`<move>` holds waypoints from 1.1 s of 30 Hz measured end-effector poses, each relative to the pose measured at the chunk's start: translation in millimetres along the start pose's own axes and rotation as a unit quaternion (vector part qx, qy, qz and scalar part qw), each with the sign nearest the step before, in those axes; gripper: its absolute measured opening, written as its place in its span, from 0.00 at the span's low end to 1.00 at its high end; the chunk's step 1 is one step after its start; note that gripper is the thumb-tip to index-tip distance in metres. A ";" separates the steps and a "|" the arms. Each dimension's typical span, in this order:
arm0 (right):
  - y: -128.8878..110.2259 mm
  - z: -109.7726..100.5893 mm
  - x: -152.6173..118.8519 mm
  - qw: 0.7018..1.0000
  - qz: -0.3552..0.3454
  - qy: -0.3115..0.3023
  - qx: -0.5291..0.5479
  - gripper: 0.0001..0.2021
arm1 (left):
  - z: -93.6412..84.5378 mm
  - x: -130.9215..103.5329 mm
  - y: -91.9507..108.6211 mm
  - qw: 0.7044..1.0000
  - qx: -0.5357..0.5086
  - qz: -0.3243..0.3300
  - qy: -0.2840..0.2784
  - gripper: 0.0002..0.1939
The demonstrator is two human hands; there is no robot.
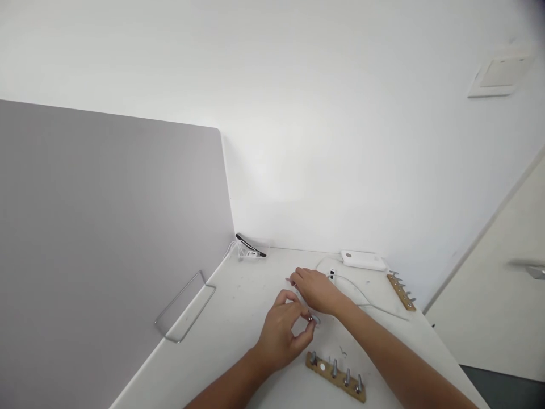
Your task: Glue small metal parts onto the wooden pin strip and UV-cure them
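My left hand [281,332] pinches a small metal piece [314,319] between thumb and index finger, above the white table [238,307]. Just beyond it, my right hand [314,288] has its fingers curled down at a small, thin grey item [289,280], whose details are unclear. Below the hands lies a wooden strip [336,377] with several upright metal pegs and a white round spot between two of them.
A second pegged strip [401,292] lies at the table's right edge. Near the wall are a white power bank [363,260], cables [370,300] and a clear tray [258,248]. A wire frame [193,326] stands by the grey partition [106,227].
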State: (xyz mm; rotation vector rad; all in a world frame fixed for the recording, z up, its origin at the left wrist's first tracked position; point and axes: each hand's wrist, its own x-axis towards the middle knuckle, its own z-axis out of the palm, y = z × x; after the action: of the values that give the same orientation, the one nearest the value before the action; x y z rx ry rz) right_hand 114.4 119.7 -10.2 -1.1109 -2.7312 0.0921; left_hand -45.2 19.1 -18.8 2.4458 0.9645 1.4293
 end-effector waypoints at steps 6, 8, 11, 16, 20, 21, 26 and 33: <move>7.3 -4.3 -2.3 1.000 -0.019 -0.019 0.013 0.07 | -4.5 3.2 -0.5 1.000 0.008 -0.013 -0.007 0.08; 10.6 -4.1 -2.9 0.999 -0.025 -0.022 0.023 0.07 | -5.2 3.1 -3.4 1.000 0.013 -0.022 -0.010 0.08; 15.8 -1.9 -3.9 0.999 -0.025 -0.019 0.040 0.12 | -5.7 2.4 -8.2 0.999 0.023 -0.031 -0.008 0.07; 21.4 -0.9 -5.7 0.998 -0.004 -0.004 0.068 0.24 | -7.5 2.9 -12.1 0.999 0.036 -0.039 0.000 0.06; 25.6 -8.3 -7.6 0.996 0.008 -0.013 0.085 0.21 | -11.8 6.2 -12.4 0.998 0.051 -0.036 0.009 0.05; 26.8 -10.7 -8.4 0.996 0.009 -0.018 0.089 0.19 | -13.1 7.1 -12.8 0.998 0.057 -0.034 0.011 0.05; 29.8 -20.5 -13.1 0.993 0.009 -0.050 0.107 0.19 | -18.5 9.9 -21.2 0.993 0.098 -0.070 0.016 0.03; 28.8 -26.0 -15.3 0.988 0.008 -0.086 0.130 0.21 | -19.1 5.5 -45.2 0.975 0.117 -0.190 -0.002 0.04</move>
State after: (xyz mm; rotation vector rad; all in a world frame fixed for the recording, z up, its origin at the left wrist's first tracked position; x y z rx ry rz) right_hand 150.0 129.3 9.3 -1.0964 -2.7521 0.5527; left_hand -79.6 54.2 -23.8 2.2370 1.5789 1.2378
